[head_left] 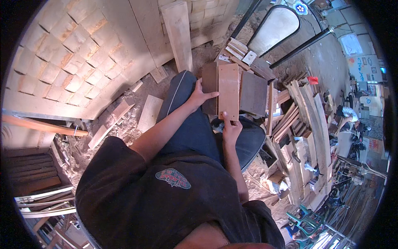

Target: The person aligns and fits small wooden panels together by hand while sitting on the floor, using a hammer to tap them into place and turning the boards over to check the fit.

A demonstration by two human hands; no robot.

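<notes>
A light-brown rectangular board (228,89) with small holes near its corners lies over my lap, its long side pointing away from me. My right hand (231,128) pinches its near end, thumb on top and fingers curled beneath. To its left is a dark-brown wooden panel (209,74), partly tucked under or joined to the board; I cannot tell which. My left hand (198,98) grips this panel's left side, the thumb reaching across to the light board's edge. On the right, close by, sits another dark-brown wooden block (253,94).
Small wood pieces (238,49) are stacked just beyond the boards. A plank (178,35) leans against the large tiled wooden panel (74,54) at left. Long timber offcuts (309,124) pile up on the right. A metal-framed chair (275,29) stands far ahead.
</notes>
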